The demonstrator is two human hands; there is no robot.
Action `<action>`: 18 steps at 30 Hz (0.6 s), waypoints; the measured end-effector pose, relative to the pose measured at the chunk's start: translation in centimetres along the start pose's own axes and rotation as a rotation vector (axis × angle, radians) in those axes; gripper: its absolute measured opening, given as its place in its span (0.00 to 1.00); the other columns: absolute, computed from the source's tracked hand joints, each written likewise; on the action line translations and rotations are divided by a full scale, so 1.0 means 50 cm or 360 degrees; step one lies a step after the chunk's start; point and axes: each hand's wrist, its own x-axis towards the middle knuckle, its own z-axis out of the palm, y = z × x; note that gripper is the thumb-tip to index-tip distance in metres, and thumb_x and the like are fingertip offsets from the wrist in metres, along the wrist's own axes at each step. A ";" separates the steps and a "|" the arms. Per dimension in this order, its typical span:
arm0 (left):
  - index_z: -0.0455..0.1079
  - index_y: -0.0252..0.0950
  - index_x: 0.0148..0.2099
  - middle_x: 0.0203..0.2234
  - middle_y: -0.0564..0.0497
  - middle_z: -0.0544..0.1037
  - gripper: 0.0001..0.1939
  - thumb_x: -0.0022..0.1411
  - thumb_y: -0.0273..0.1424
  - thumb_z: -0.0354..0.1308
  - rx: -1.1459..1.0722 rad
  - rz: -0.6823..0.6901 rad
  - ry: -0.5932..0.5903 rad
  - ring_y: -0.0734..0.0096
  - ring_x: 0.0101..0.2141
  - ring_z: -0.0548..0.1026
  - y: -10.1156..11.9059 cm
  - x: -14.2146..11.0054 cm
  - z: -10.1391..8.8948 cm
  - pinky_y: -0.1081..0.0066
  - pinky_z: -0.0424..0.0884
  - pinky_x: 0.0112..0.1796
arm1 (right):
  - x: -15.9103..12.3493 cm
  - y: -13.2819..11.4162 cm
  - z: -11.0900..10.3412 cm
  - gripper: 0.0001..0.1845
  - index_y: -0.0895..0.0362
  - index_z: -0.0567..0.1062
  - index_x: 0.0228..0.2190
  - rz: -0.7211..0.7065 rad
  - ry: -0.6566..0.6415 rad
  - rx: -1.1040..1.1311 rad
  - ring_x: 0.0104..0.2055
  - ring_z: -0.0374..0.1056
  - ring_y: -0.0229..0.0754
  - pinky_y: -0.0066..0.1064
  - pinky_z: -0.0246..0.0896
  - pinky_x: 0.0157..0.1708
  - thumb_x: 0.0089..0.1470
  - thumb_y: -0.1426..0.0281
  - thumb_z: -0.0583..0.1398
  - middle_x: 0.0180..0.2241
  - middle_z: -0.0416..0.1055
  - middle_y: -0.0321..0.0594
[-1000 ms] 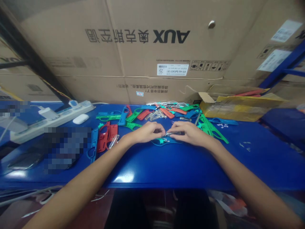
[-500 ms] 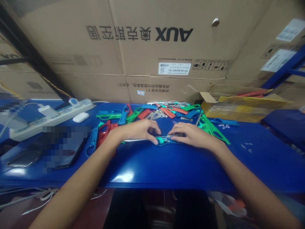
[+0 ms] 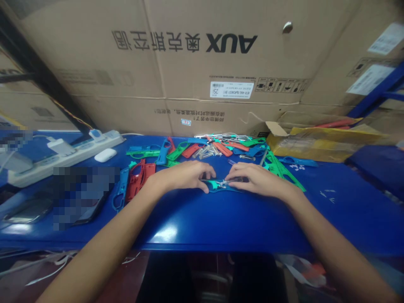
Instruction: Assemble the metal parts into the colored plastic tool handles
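Blue table (image 3: 221,223) spreads under both hands, and from the head view a blue shell (image 3: 217,190) lies on it between them, with a teal piece (image 3: 215,184) and white wires (image 3: 221,184) along it. Left hand (image 3: 191,176) curls at the shell's left end, thumb low; whether it grips, I cannot tell. Right hand (image 3: 252,179) pinches a clear tube (image 3: 235,179) over the right end, its fingers hiding part of the shell. Close behind sits a jumble of orange grips (image 3: 222,149), clear pieces and wiring; green shells (image 3: 284,172) flank the right hand. Red shells (image 3: 135,185) lie beyond the left forearm, which partly covers them. Farther left are a white case (image 3: 105,155), a power strip (image 3: 31,170) and a phone (image 3: 91,212). Cardboard (image 3: 176,84) walls off the back. At right, an open carton (image 3: 309,147) holds red pieces (image 3: 334,123).
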 end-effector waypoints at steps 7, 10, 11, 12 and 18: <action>0.77 0.37 0.48 0.44 0.49 0.78 0.14 0.60 0.34 0.67 0.0024 0.0056 -0.0068 0.68 0.39 0.74 0.006 0.003 -0.002 0.72 0.66 0.38 | 0.000 0.001 -0.001 0.14 0.50 0.81 0.45 0.0008 -0.0029 -0.0016 0.47 0.70 0.46 0.36 0.63 0.46 0.65 0.60 0.58 0.43 0.75 0.42; 0.76 0.36 0.47 0.44 0.49 0.77 0.14 0.59 0.35 0.68 0.0003 0.0054 -0.0062 0.69 0.39 0.74 0.001 0.004 0.001 0.72 0.65 0.37 | 0.000 -0.005 -0.003 0.13 0.51 0.80 0.45 0.0020 0.0002 -0.0056 0.48 0.70 0.46 0.37 0.63 0.47 0.65 0.62 0.58 0.44 0.75 0.42; 0.76 0.36 0.47 0.44 0.49 0.77 0.15 0.59 0.35 0.68 -0.0005 0.0053 -0.0061 0.69 0.38 0.74 -0.001 0.005 0.002 0.72 0.65 0.37 | 0.000 -0.008 -0.004 0.13 0.51 0.80 0.44 0.0029 0.0013 -0.0072 0.48 0.70 0.47 0.37 0.64 0.47 0.65 0.62 0.58 0.44 0.75 0.42; 0.76 0.36 0.48 0.44 0.49 0.77 0.15 0.59 0.35 0.68 -0.0011 0.0051 -0.0059 0.69 0.38 0.74 -0.002 0.005 0.003 0.73 0.65 0.36 | 0.000 -0.011 -0.005 0.12 0.52 0.80 0.44 0.0035 0.0020 -0.0093 0.48 0.69 0.47 0.37 0.64 0.46 0.65 0.63 0.58 0.43 0.75 0.42; 0.75 0.37 0.47 0.42 0.50 0.77 0.16 0.58 0.36 0.68 -0.0022 0.0027 -0.0048 0.70 0.37 0.73 -0.008 0.006 0.007 0.73 0.64 0.35 | 0.001 -0.021 -0.007 0.10 0.54 0.79 0.44 -0.0004 0.0052 -0.0225 0.49 0.68 0.47 0.39 0.63 0.49 0.65 0.66 0.59 0.45 0.73 0.44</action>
